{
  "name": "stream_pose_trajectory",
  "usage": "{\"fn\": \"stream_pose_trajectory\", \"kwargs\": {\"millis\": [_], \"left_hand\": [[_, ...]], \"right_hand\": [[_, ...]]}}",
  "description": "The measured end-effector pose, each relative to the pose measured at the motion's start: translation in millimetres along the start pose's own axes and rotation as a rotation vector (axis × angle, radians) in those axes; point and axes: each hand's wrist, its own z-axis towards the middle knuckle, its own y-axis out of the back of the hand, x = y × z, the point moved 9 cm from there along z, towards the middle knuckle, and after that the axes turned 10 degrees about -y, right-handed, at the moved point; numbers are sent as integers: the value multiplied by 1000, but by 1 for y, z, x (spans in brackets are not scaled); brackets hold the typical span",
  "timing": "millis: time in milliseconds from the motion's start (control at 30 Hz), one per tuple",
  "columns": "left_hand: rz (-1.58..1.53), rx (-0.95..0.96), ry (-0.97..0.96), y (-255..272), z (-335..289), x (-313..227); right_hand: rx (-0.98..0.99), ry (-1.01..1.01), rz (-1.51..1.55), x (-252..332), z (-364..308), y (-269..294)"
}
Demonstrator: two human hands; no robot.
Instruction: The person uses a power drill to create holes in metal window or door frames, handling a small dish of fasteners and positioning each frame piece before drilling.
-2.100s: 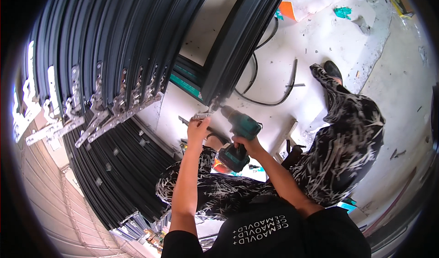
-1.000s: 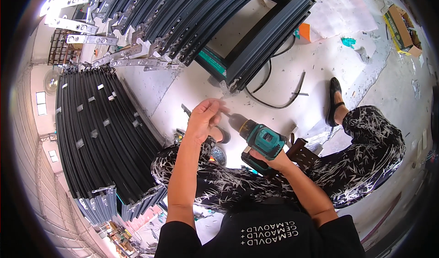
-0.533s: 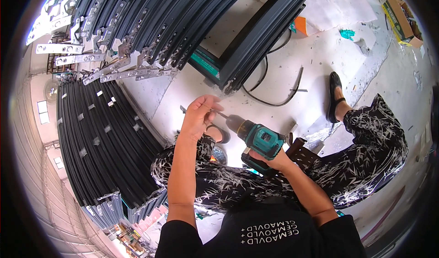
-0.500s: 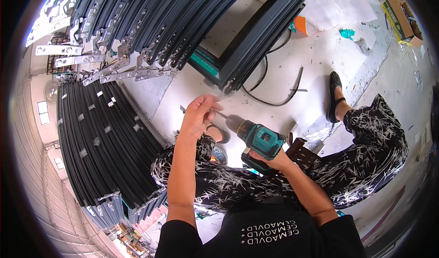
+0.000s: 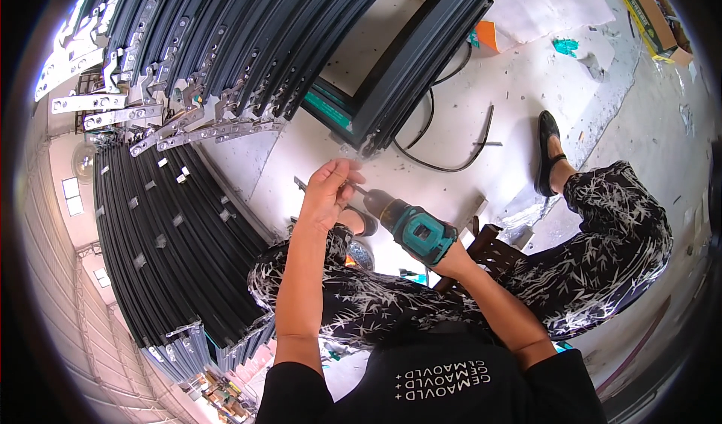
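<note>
My right hand (image 5: 452, 260) is wrapped around the grip of a teal and black cordless drill (image 5: 423, 234). The drill points up and left, its thin bit reaching my left hand (image 5: 328, 191). There the thumb and fingers are pinched together at the bit's tip; anything small between them is too hard to see. Just beyond the fingertips lies the near corner of a dark grey window frame (image 5: 366, 140), the closest in a row of similar frames. Metal hinge arms (image 5: 218, 129) stick out from the ends of these frames.
A second stack of dark frames (image 5: 173, 228) stands at the left. A black rubber strip (image 5: 456, 170) curls across the pale floor. Beside my right forearm is a brown stool (image 5: 492, 249). An open cardboard box (image 5: 656, 18) sits far right; a small round container (image 5: 361, 256) is near my left foot.
The drill has turned and shifted slightly left, so its battery base is now hidden. My left hand keeps its pinch at the bit. The whole view has moved a little.
</note>
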Motion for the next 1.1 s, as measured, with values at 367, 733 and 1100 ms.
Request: {"fn": "stream_pose_trajectory", "kwargs": {"millis": [367, 733, 1100], "left_hand": [[51, -34, -49, -4, 3, 2], [-183, 20, -84, -13, 26, 6], [128, -60, -28, -32, 17, -18]], "right_hand": [[-38, -63, 117, -2, 2, 1], [-150, 73, 144, 6, 15, 16], [-168, -206, 370, -55, 39, 25]]}}
